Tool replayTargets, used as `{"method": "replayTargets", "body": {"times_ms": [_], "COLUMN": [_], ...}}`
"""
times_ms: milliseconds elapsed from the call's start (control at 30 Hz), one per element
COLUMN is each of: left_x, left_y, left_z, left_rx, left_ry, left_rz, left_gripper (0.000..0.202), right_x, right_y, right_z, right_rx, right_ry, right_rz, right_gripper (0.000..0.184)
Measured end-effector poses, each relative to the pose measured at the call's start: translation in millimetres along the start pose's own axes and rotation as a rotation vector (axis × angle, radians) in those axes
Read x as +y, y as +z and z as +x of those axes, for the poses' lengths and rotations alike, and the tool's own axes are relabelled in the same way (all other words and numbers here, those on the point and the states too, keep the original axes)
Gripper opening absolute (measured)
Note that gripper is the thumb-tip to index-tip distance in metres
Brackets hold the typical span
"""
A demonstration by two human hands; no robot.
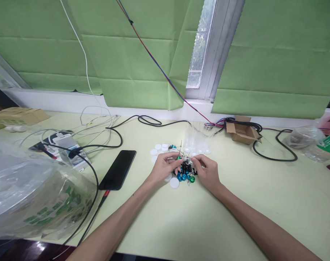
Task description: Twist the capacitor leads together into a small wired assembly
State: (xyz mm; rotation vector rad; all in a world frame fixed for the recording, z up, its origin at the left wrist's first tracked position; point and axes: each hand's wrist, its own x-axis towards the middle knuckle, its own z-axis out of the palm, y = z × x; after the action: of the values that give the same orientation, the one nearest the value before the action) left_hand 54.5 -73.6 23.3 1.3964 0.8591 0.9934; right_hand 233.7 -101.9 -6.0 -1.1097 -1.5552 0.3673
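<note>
My left hand is closed, its fingertips pinching a small green metallic part with a thin wire-like stem pointing up. My right hand faces it, thumb and forefinger pressed together at a thin silvery piece that is too small to make out. Between and below the hands lies a pile of black parts, with shiny blue round parts and a green one at its near edge. White discs lie around my left hand. Beyond the hands are clear plastic pieces.
A black phone lies to the left, beside a large plastic bag and a white power strip with cables. An opened small cardboard box and a looped black cable are at the back right. Green blinds hang behind.
</note>
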Motion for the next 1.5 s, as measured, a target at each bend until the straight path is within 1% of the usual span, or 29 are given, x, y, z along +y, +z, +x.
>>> {"method": "replayTargets", "body": {"times_ms": [367,600,767,900,1067,1267,1400,1500], "left_x": [-6,-6,-5,-1,5,3,3,4], "left_y": [-1.6,-0.7,-0.8,0.6,3.1,2.2,1.8,1.1], "left_z": [1,1,2,0,0,1,0,0], "left_rx": [-0.029,-0.024,-0.021,-0.017,0.006,0.037,0.015,-0.010], "left_ry": [0.035,0.037,0.033,0.015,-0.031,-0.050,-0.069,-0.088], "left_rz": [0.016,0.045,0.014,-0.035,-0.082,-0.036,-0.024,-0.054], "left_gripper": [0.031,0.031,0.031,0.033,0.036,0.037,0.040,0.041], "right_x": [-1,3,2,-3,-4,-3,-4,-3], "right_y": [2,2,2,2,2,4,4,4], "right_z": [0,1,1,2,1,-2,-2,-2], "right_rx": [-0.042,-0.074,-0.105,-0.144,-0.139,-0.148,-0.137,-0.129], "right_ry": [0.153,0.204,0.220,0.164,0.065,-0.134,-0.218,-0.280], "right_rz": [0.135,0.204,0.255,0.178,0.052,-0.093,-0.148,-0.171], "right_gripper": [0.026,0.031,0.029,0.033,0.033,0.030,0.029,0.028]}}
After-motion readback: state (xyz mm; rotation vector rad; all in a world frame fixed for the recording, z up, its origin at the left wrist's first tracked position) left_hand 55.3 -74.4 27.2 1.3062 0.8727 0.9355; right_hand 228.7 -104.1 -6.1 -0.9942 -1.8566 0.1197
